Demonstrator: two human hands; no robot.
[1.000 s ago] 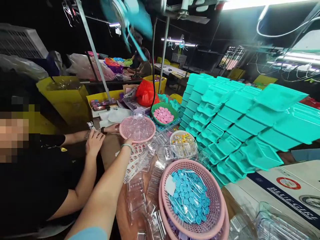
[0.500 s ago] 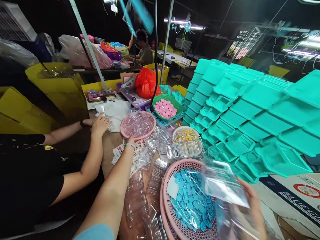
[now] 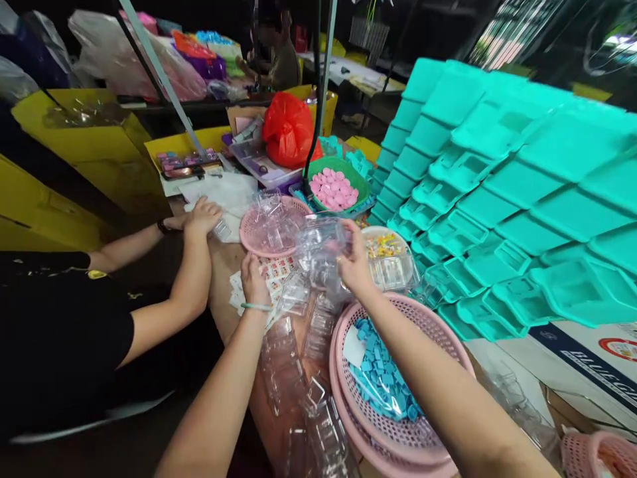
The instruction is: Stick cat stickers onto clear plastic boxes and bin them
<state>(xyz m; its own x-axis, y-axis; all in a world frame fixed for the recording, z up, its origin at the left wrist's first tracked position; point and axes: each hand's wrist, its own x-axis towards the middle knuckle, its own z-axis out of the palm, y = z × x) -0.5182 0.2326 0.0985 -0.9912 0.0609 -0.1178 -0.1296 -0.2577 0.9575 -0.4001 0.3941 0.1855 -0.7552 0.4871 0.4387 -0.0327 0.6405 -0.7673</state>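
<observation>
Packing workshop, stacked teal trays, baskets of plastic parts

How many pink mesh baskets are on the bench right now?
4 visible: one with clear cases beyond the left hand; two nested under the right arm, the top one holding blue pieces, the lower's rim showing; one at the bottom-right corner. More may be hidden.

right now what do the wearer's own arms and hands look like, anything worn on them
Both forearms are bare, with no gloves on the hands. The left hand has a thin pale green band around the wrist. The right hand shows no band, watch or ring, and no sleeve shows on either arm.
</observation>
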